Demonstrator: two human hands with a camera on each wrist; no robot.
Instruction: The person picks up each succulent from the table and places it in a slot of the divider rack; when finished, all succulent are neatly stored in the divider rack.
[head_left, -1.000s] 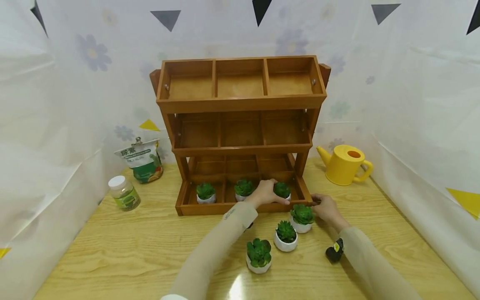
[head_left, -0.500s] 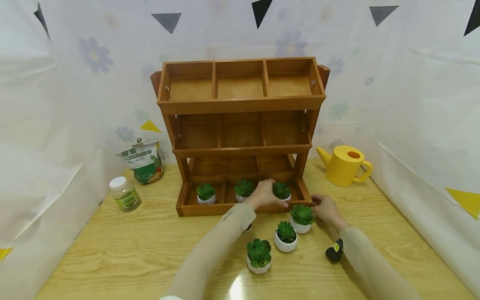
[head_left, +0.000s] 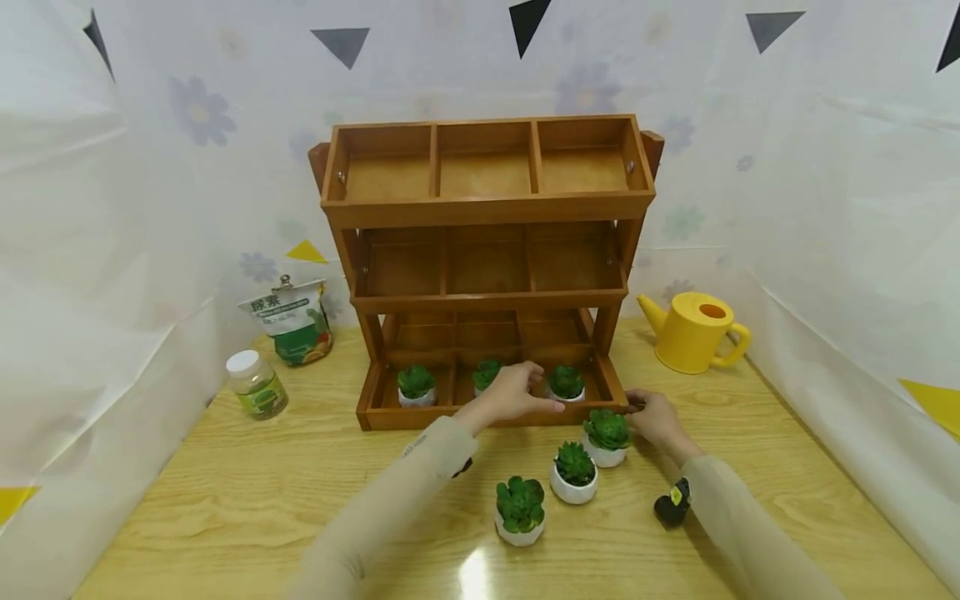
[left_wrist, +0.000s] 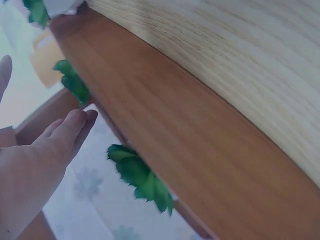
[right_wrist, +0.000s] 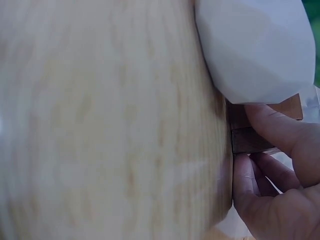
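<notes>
A brown wooden plant stand [head_left: 487,210] has three tiers, each split into compartments. In its bottom tier sit three potted succulents: one at left [head_left: 416,383], one in the middle [head_left: 487,372] partly behind my left hand [head_left: 514,393], and one at right [head_left: 566,382]. My left hand is just left of the right succulent, thumb and fingers spread with nothing between them. At the stand's front right corner, my right hand [head_left: 656,418] pinches the wooden end between thumb and curled fingers. A white pot [right_wrist: 257,50] stands close by the right thumb.
On the table before the stand are three more succulents: one near my right hand [head_left: 607,431], one in the middle [head_left: 574,468], one nearest [head_left: 521,507]. A yellow watering can [head_left: 693,332] stands right; a clipped bag [head_left: 296,323] and white-lidded jar [head_left: 257,385] stand left.
My left hand has let go of the right succulent and drawn back to the left. That succulent stays in the bottom right compartment. The right hand keeps its place at the corner.
</notes>
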